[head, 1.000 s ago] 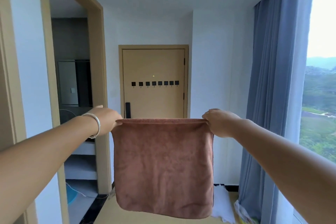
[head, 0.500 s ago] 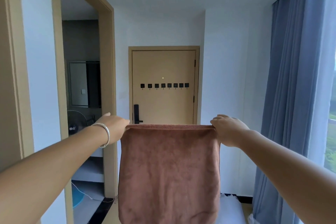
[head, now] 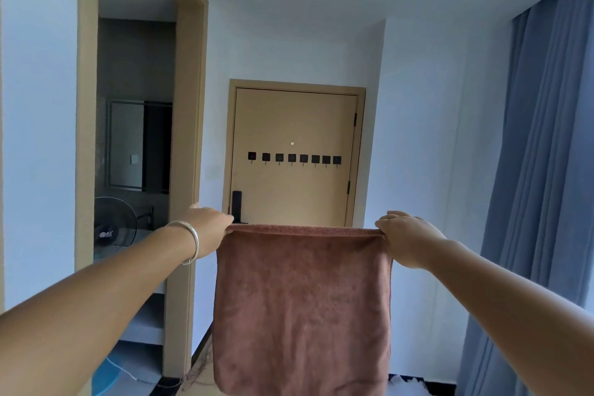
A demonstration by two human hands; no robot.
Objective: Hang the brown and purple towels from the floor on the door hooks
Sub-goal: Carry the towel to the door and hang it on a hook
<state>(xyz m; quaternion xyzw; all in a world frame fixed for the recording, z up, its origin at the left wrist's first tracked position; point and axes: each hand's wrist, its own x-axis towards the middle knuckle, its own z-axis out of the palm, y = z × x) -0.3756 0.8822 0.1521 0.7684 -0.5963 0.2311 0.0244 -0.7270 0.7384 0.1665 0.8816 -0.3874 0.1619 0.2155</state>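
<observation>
We held the brown towel [head: 302,309] spread out in front of us, its top edge taut between our hands. Our left hand [head: 209,228] pinched its left corner, and our right hand [head: 408,238] pinched its right corner with fingers curled. Farther off, the door [head: 292,196] carried a row of black hooks [head: 292,158], all bare.

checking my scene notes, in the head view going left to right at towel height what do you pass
standing fan → bracelet → left hand → brown towel → right hand → blue curtain
</observation>
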